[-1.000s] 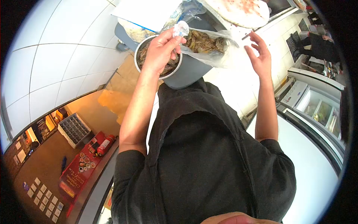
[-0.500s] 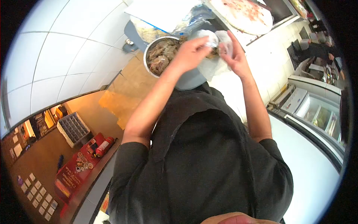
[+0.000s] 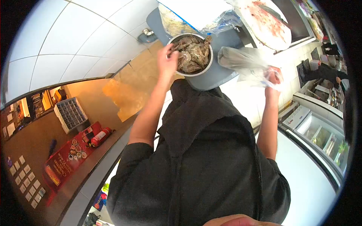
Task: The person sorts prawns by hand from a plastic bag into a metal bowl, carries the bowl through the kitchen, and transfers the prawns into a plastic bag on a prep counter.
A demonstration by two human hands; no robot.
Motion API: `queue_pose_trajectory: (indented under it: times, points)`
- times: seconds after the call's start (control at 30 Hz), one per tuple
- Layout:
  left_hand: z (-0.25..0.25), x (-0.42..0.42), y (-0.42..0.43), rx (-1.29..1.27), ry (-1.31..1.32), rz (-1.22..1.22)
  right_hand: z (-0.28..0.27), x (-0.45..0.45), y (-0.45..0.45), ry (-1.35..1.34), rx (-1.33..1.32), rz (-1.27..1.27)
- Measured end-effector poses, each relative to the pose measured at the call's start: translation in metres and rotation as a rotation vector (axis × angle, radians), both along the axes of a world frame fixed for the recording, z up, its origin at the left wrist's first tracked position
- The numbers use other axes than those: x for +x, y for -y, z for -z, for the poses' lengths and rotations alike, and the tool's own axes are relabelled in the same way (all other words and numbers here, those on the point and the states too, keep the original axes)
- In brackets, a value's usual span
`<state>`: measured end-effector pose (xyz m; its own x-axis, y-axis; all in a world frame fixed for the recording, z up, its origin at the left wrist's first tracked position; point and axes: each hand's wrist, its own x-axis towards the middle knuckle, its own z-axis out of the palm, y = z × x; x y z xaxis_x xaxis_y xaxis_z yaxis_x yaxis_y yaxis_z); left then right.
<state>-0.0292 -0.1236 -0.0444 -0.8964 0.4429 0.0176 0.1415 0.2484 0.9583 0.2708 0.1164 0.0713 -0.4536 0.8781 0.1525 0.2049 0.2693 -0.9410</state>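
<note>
A round metal bowl (image 3: 189,75) holds several raw, grey-brown prawns (image 3: 194,54). My left hand (image 3: 166,63) is at the bowl's left rim, its fingers slightly bent and apart over the edge, somewhat blurred; I see nothing held in it. Out to the right, my right hand (image 3: 274,78) is closed on the end of a clear plastic bag (image 3: 241,62). The bag stretches leftward from that hand over the grey surface (image 3: 218,80), and its far end hangs close to the bowl's right side.
Behind the bowl lie a white sheet (image 3: 211,11) with a blue edge and clear wrapping. A red-stained white board (image 3: 264,28) with a knife (image 3: 273,14) is at the back right. Tiled wall stands left; a glass-topped fridge (image 3: 320,128) is right. A person (image 3: 328,73) is in the far right background.
My hands have separated: the left moved to the bowl's left rim, letting go of the bag. My right hand carried the bag rightward. The prawns now show fully.
</note>
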Motion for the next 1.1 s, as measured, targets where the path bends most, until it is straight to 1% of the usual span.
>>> queue_pose_trajectory:
  times: [0.03,0.07,0.1,0.17,0.2,0.3,0.33,0.37,0.43,0.5,0.57,0.6,0.63,0.7,0.73,0.77,0.83,0.9,0.97,1.03,1.07,1.1]
  points:
    - [0.037,-0.016,0.020,-0.039,0.149,-0.054,-0.010,0.006,0.005,-0.012,-0.024,0.080]
    - [0.047,-0.021,0.036,-0.176,0.058,-0.045,-0.009,0.015,0.004,-0.110,-0.046,0.103]
    - [0.055,-0.022,0.043,-0.158,0.190,-0.053,-0.007,0.027,0.002,-0.207,-0.068,0.128]
    - [0.072,-0.019,0.051,-0.124,0.459,-0.064,-0.019,0.045,0.005,-0.221,-0.030,0.155]
    - [0.079,-0.018,0.050,-0.079,0.536,-0.008,-0.025,0.052,0.008,-0.190,-0.073,0.212]
    - [0.100,-0.014,0.042,0.009,0.785,0.175,-0.027,0.077,0.018,-0.090,-0.030,0.234]
    - [0.107,-0.012,0.035,0.025,0.783,0.122,-0.028,0.083,0.023,-0.031,0.012,0.296]
    - [0.112,-0.012,0.033,0.070,0.813,0.088,-0.032,0.088,0.032,0.154,0.152,0.339]
    - [0.109,-0.009,0.030,0.149,0.891,0.045,-0.030,0.109,0.046,0.355,0.256,0.407]
    - [0.119,-0.012,0.029,0.185,0.946,0.175,-0.027,0.135,0.057,0.574,0.288,0.481]
    - [0.144,-0.025,0.025,0.051,1.023,0.184,-0.020,0.158,0.070,0.549,0.207,0.496]
    - [0.158,-0.032,0.026,0.054,1.054,0.170,-0.014,0.174,0.073,0.549,0.181,0.507]
    - [0.165,-0.037,0.025,0.055,1.081,0.148,-0.006,0.189,0.074,0.543,0.154,0.512]
    - [0.156,-0.038,0.020,0.019,0.987,0.132,0.012,0.211,0.075,0.498,0.108,0.579]
    - [0.162,-0.043,0.023,0.024,0.986,0.117,0.021,0.213,0.074,0.541,0.121,0.611]
    - [0.170,-0.045,0.025,0.032,0.983,0.097,0.046,0.231,0.070,0.435,0.055,0.627]
    - [0.166,-0.049,0.025,0.015,0.962,0.056,0.063,0.234,0.065,0.355,-0.117,0.705]
    - [0.153,-0.046,0.025,-0.034,0.935,0.002,0.083,0.242,0.057,0.351,-0.157,0.757]
    - [0.165,-0.057,0.032,-0.054,0.952,-0.014,0.108,0.246,0.048,0.331,-0.178,0.758]
    - [0.150,-0.042,0.031,-0.060,0.937,-0.046,0.125,0.253,0.034,0.301,-0.164,0.737]
    - [0.140,-0.032,0.028,-0.048,0.926,-0.038,0.131,0.256,0.029,0.298,-0.220,0.751]
    - [0.130,-0.022,0.029,-0.049,0.907,-0.046,0.136,0.261,0.024,0.375,-0.182,0.741]
